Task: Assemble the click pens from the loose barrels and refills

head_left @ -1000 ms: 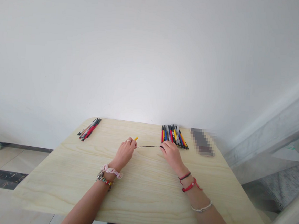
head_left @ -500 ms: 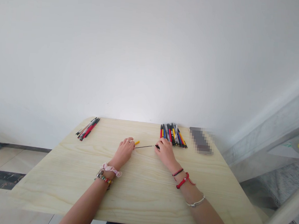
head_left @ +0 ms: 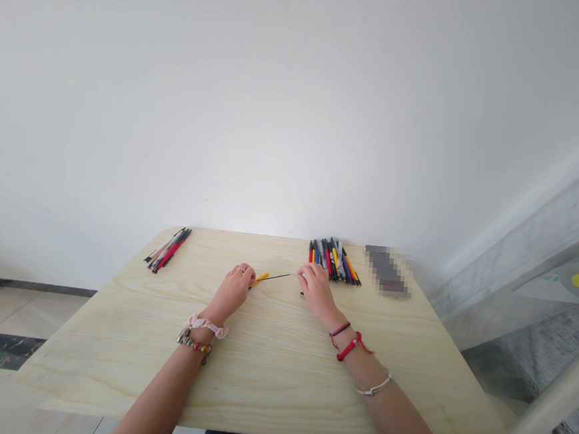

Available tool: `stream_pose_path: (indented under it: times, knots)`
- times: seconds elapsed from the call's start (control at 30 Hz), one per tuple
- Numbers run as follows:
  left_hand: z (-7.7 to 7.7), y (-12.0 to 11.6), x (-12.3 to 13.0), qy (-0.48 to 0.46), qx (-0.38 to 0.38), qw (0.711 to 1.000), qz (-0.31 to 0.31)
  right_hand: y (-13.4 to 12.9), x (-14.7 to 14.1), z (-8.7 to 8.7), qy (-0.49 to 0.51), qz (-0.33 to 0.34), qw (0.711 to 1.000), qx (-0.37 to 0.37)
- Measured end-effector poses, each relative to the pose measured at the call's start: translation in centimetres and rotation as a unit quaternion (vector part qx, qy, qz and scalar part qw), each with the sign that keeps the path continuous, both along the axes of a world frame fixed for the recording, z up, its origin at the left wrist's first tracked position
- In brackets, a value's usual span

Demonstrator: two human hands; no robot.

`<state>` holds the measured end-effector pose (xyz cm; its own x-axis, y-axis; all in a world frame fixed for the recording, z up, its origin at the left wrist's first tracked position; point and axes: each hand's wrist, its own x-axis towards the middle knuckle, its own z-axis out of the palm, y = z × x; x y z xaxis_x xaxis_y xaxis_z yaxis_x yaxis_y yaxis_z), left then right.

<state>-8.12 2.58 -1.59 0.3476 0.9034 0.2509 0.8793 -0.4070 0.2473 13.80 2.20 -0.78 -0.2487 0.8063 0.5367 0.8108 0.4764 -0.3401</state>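
My left hand (head_left: pixel 234 287) is closed around a yellow pen barrel (head_left: pixel 263 277), whose end sticks out to the right past the fingers. Between the two hands runs a thin black pen refill (head_left: pixel 275 277). Its pale right end is pinched by the fingertips of my right hand (head_left: pixel 316 289), while its left end meets the yellow barrel near my left fingers. A small black pen part (head_left: pixel 302 293) shows just below my right fingers; whether the hand touches it I cannot tell.
Several assorted pens (head_left: pixel 333 260) lie bundled behind my right hand. A smaller group of pens (head_left: pixel 168 251) is at the table's far left. A blurred dark flat object (head_left: pixel 388 271) lies at the right. The wooden table (head_left: pixel 267 369) meets a white wall (head_left: pixel 288 110).
My right fingers have shifted from the black part to the refill's pale end. The refill's right end is higher in view. My left hand has moved slightly left with the yellow barrel.
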Motion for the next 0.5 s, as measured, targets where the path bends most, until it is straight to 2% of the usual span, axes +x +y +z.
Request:
stream_pose_path:
  times: [0.2,0.4,0.5]
  knots:
    - [0.7,-0.1,0.3,-0.040,-0.021,0.999,-0.024,-0.6,1.1,0.7,0.007,0.029,0.999,0.022]
    - [1.6,-1.5,1.7,-0.146,0.029,0.981,-0.122,-1.5,2.5,1.7,-0.002,0.087,0.996,0.026]
    - [1.5,-2.0,2.3,-0.177,0.056,0.973,-0.140,-1.9,2.5,1.8,0.005,0.098,0.995,0.000]
